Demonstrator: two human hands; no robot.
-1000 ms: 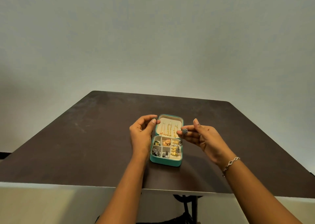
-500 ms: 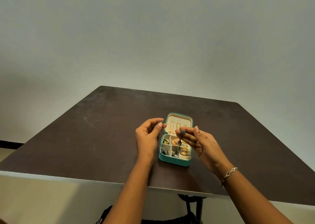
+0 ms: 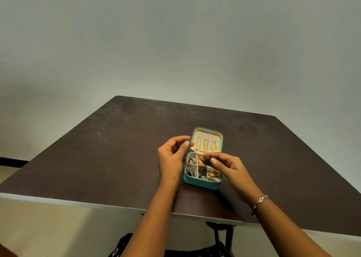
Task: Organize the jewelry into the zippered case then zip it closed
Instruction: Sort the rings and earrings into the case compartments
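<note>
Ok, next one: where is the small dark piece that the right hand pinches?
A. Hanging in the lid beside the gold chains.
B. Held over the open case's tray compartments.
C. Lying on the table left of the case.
B: the right hand pinches the small dark piece over the divided tray of the open teal case; the left hand pinches a second dark piece beside the lid.

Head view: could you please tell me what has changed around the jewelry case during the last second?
The right hand, pinching a small dark spiky earring, moved left from beside the lid to above the tray compartments of the teal zippered case. The left hand still pinches a similar dark earring by the lid's left edge; the case stays open on the dark brown table.
</note>
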